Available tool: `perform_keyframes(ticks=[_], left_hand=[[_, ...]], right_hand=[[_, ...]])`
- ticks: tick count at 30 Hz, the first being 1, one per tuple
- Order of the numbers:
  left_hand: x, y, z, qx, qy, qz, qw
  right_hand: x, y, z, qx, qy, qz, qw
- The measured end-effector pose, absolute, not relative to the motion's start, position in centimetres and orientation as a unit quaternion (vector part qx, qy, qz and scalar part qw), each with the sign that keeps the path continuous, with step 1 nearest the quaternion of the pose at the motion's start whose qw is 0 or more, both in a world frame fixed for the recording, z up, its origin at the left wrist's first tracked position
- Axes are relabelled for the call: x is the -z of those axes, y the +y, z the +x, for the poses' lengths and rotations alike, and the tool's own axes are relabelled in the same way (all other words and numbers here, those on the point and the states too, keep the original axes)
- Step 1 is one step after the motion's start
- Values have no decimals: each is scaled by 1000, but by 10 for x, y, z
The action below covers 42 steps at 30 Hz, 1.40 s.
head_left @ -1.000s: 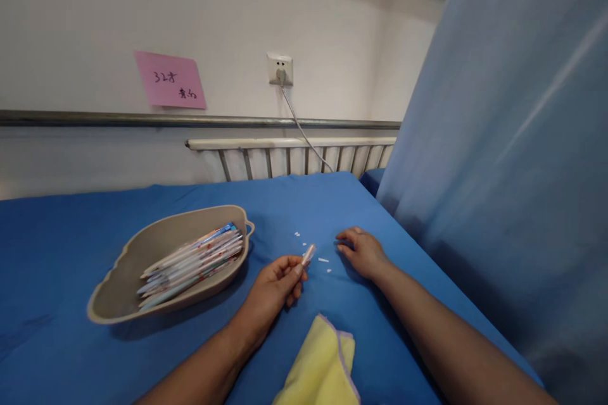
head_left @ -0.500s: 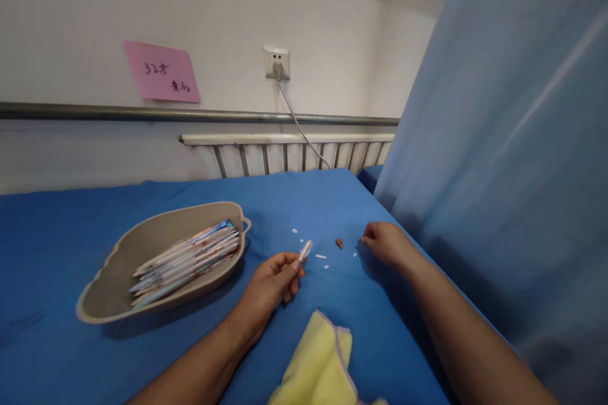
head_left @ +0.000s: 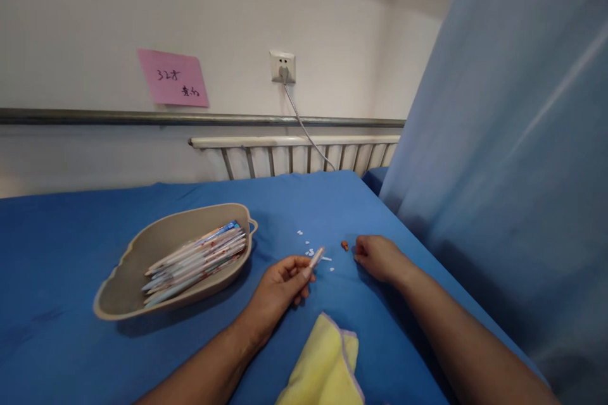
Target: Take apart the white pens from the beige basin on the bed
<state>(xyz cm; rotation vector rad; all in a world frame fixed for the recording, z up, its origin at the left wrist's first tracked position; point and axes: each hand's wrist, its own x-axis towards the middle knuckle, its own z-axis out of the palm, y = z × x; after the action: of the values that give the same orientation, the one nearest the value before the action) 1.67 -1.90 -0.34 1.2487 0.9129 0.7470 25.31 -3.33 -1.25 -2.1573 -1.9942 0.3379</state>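
My left hand [head_left: 287, 281] is closed, holding a short, pale, shiny tube-like piece [head_left: 316, 257] between thumb and fingers, tilted up to the right. Just beyond it, several small white bits [head_left: 311, 252] and a thin white stick [head_left: 326, 259] lie on the blue sheet. My right hand [head_left: 380, 257] rests low over the sheet with its fingers curled together. Whatever may be in that pinch is hidden. Between the two hands, nearer the right one, is a small orange-brown piece [head_left: 344, 245].
A beige basket [head_left: 116, 294] with a bundle of pencils [head_left: 197, 259] stands on the left of the blue-covered bed [head_left: 190, 361]. In front lies a yellow cloth [head_left: 320, 364]. A blue curtain [head_left: 498, 139] hangs on the right; a white bed rail [head_left: 266, 141] runs along the back.
My right hand has moved left and slightly toward me, closer to the orange-brown piece. A white bit beside its fingertips no longer shows. My left hand keeps its hold; the view has shifted slightly.
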Motion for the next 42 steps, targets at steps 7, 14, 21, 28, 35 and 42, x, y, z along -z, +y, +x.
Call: perform_keyframes(ticks=[7,14,21,28,35,42], left_hand=[[-1,-24,17,-324,387,572,647],[0,-24,16,-324,381,586,637],[0,-27,14,-347,366,586,634],[-2,-26,14,-357,380,595,611],[-2,-24,14,-365,389,598,598],[2,-21,11,-365,386,646,548]], right_hand=[[14,-34,243,-92,-710,-686,124],[15,-34,232,-86,-731,-660,148],[11,-36,224,-195,-714,-607,290],[-6,-50,210,-394,-603,-441,536],[-21,-63,205,-385,-618,-417,544],[-24,-64,211,-215,-721,-444,486]])
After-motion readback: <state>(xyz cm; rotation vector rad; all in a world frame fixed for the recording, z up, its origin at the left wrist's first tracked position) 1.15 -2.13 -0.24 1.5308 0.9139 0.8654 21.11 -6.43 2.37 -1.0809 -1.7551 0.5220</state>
